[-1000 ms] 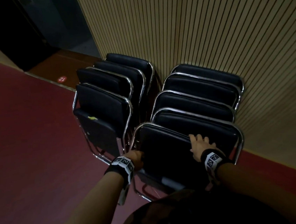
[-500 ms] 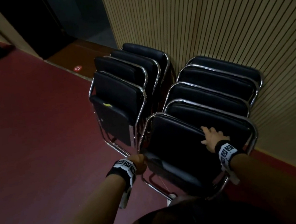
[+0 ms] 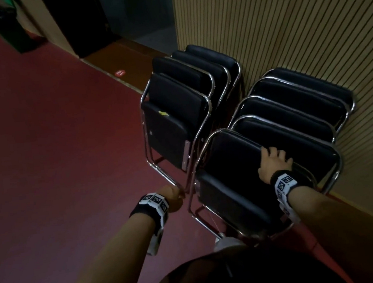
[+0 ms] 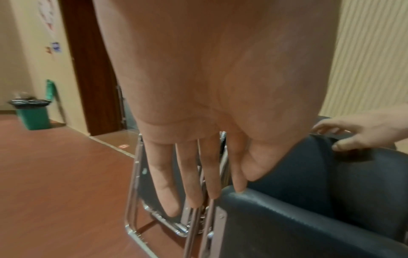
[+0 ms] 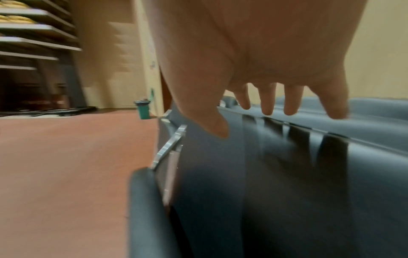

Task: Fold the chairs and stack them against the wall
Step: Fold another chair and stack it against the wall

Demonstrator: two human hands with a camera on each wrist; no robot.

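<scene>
Two rows of folded black chairs with chrome frames lean on the slatted wall (image 3: 283,16): a left row (image 3: 177,110) and a right row (image 3: 292,107). The front chair (image 3: 233,159) of the right row leans on the one behind it. My right hand (image 3: 274,163) rests on the top edge of its backrest (image 5: 287,174), fingers (image 5: 267,103) spread and nearly straight. My left hand (image 3: 174,196) hangs by the chair's left frame tube. Its fingers (image 4: 198,174) point straight down, and the index tip touches the corner of the folded seat (image 4: 287,218).
Dark red floor (image 3: 55,155) stretches out to the left. A dark doorway (image 3: 81,21) opens beyond the left row. A green bin (image 4: 33,113) stands by the far wall. The toe of a white shoe (image 3: 226,243) sits at the front chair's feet.
The front chair now sits lower and further right in the view, tilted back onto the right row. My left hand has come off its left edge. The right hand stays on the backrest top.
</scene>
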